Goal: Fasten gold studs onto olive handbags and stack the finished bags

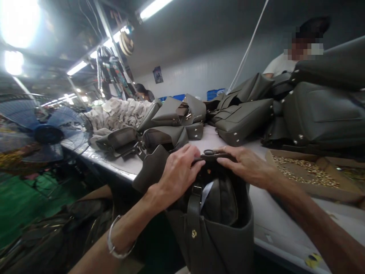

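Forearms (303,207) angled inward, left fingers (191,151) and right fingers (230,150) bent in facing pinches, thumbs (197,166) lower

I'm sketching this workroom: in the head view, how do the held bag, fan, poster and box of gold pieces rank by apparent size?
1. Held bag and fan: too close to rank, both cut off by the frame
2. Box of gold pieces
3. Poster

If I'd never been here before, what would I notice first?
Probably the bare left hand and right hand on the dark, leathery bag, front and centre. Then the big round blue fan at far left, and small shiny golden pieces in the brown cardboard box at right.
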Demonstrator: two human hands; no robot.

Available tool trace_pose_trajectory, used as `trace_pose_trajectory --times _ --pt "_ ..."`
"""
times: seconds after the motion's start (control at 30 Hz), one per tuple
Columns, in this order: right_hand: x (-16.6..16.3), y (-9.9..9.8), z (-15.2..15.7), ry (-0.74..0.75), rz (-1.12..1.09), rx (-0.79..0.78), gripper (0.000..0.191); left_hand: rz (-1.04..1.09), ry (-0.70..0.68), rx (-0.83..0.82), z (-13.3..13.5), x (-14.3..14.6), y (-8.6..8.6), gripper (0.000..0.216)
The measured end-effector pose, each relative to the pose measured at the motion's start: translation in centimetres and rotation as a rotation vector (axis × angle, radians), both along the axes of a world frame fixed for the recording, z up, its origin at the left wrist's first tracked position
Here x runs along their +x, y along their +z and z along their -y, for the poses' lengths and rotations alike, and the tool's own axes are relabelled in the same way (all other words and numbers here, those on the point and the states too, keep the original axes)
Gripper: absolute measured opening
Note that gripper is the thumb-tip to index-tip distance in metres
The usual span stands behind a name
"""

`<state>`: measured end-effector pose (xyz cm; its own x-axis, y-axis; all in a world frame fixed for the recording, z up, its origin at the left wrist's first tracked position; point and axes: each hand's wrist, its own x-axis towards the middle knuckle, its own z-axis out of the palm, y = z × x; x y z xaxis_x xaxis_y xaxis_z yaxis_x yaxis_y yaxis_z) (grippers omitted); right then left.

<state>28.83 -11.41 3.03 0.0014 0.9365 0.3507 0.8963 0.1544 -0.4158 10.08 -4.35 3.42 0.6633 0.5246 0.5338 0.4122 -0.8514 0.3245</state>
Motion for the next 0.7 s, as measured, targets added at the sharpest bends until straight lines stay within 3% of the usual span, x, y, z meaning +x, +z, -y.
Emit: trace_pose_trajectory --times 0.17,0.27,0.37,0.5,0.7 --pt "-4.1 -2.7 1.8 -0.196 0.157 0.129 0.038 0.137 -0.151 -0.922 0.2 -1.7 -2.7 0.043" --pt "-7.2 -5.0 2.7 -0.319 0.356 0.344 0.047 0.276 -0.159 -1.213 0.1 -2.0 -3.7 0.049" --pt "-9.7 -6.7 3.3 -0.362 0.465 0.490 0.045 0.298 -0.159 -1.308 0.4 -2.4 -3.7 0.049" --pt "-11.6 -7.9 3.6 -0.361 0.444 0.580 0.039 0.303 -0.085 -1.316 1.1 -3.3 -3.5 0.045" --pt "-11.3 -7.7 3.8 -0.292 0.372 0.527 0.039 0.380 -0.058 -1.370 1.9 -3.9 -3.4 0.041"
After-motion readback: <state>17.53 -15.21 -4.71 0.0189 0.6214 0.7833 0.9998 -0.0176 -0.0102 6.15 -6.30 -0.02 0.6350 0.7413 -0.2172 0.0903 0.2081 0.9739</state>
